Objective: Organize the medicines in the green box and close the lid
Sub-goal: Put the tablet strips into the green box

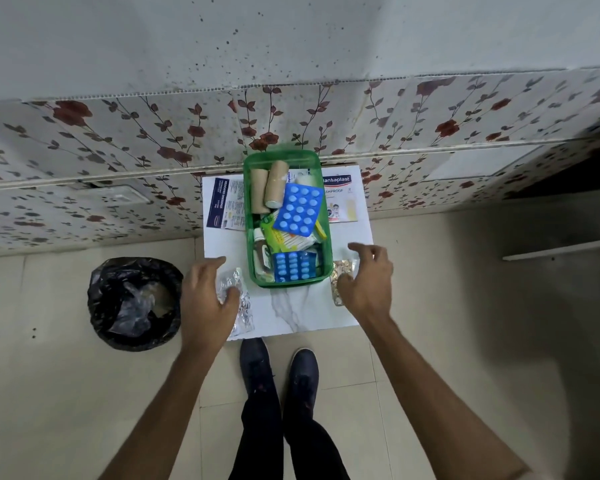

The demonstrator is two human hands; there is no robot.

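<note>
Far left, on the tiled floor, stands a bin lined with a black bag (134, 303), well apart from the white marble-look worktop (302, 310). The left hand (207, 299) reaches over the worktop's near-left corner with its fingers loosely spread and curved, the thumb resting on a silver foil blister strip (241, 306) that lies flat there, just beside the green box; whether the fingers actually pinch the strip cannot be told. Behind it, at the far-left part of the worktop, lies a blue-and-white printed plaster pack (224, 204), partly tucked against the box wall. The green box (288, 280) sits in the middle of the worktop, open, with no lid on it. Inside, two tan bandage rolls (271, 187) lie at the far end, a large blue blister sheet (300, 211) lies tilted across the middle above yellow-green packets (281, 235), and a smaller blue blister strip (293, 266) stands at the near end. To the right, a white Hansaplast carton (342, 199) lies flat behind the box. The right hand (366, 277) hovers at the near-right side of the box, fingers spread and bent, over a gold-toned tablet strip (340, 275) lying on the worktop; contact is unclear. Below, two dark shoes (279, 368) stand on the floor.
</note>
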